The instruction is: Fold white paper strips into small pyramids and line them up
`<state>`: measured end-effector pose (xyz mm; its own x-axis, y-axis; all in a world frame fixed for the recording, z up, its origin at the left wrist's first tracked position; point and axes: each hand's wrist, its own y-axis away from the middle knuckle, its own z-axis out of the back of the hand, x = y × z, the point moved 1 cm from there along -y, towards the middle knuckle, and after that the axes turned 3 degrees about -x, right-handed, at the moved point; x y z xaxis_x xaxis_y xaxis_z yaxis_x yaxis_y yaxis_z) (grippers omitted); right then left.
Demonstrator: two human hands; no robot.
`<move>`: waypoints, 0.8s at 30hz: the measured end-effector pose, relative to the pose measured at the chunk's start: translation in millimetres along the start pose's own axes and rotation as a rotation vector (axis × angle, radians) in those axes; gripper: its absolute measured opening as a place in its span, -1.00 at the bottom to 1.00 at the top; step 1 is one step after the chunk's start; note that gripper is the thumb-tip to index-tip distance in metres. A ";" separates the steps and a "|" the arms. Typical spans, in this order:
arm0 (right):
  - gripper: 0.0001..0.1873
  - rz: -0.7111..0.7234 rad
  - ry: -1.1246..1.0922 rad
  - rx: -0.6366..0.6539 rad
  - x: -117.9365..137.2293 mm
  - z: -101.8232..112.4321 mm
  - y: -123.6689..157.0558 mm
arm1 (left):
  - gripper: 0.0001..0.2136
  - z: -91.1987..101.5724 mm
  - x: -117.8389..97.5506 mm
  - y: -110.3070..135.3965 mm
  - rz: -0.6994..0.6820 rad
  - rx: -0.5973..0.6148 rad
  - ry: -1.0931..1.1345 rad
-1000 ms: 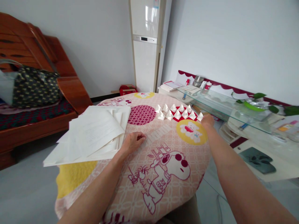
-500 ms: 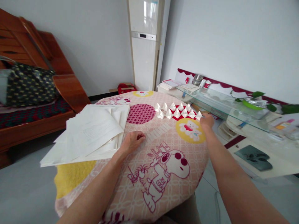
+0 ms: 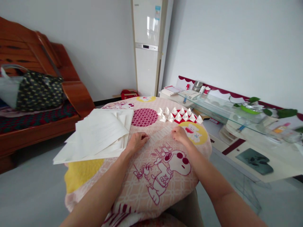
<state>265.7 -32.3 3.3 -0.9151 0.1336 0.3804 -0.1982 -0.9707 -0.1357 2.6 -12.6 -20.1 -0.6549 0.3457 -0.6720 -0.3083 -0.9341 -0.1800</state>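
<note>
Between my hands a pale translucent strip with light bars (image 3: 161,134) lies slantwise on the patterned tablecloth (image 3: 139,184). My left hand (image 3: 138,141) rests at its lower left end, fingers curled; whether they grip it is hidden. At the upper right end, my right hand (image 3: 179,134) has its fingers drawn together, with nothing plain to see in them. Beyond the strip stand small folded white paper pyramids (image 3: 178,117) in two rough rows. Left of my left hand lies a fanned pile of white paper sheets (image 3: 99,134).
A glass-topped stand (image 3: 227,108) runs along the right wall, bearing a plant (image 3: 252,107), cups and papers. On the left, a wooden bench (image 3: 77,96) carries a dark patterned bag (image 3: 39,91). A tall white cabinet unit (image 3: 146,69) stands in the back corner.
My right hand has come back left from the paper pyramid at the right end of the row to the strip. That pyramid stands on the cloth. My left hand stays by the strip.
</note>
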 end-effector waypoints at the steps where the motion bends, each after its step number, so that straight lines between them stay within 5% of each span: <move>1: -0.76 0.009 0.015 0.018 8.0 -5.2 0.6 | -0.79 -0.5 -0.3 0.3 -0.008 -0.002 0.001; 5: -0.74 0.017 0.055 -0.022 22.4 -25.3 4.8 | -0.83 -1.4 -3.5 2.1 -0.026 -0.077 -0.008; 10: -0.73 0.019 0.053 -0.128 11.1 -41.1 8.5 | -0.85 3.5 -6.6 3.5 -0.027 -0.169 -0.111; 17: -0.75 0.014 0.028 -0.129 6.8 -42.9 7.6 | -0.73 39.6 10.7 7.6 0.015 -0.420 -0.338; 24: -0.75 0.045 0.003 -0.149 6.4 -42.7 9.7 | -0.68 58.7 39.6 9.8 0.202 -0.338 -0.421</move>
<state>242.9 -32.3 -34.6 -0.9253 0.0914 0.3680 -0.2065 -0.9355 -0.2868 -66.9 -2.8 -6.3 -0.9175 0.0986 -0.3852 0.0436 -0.9380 -0.3438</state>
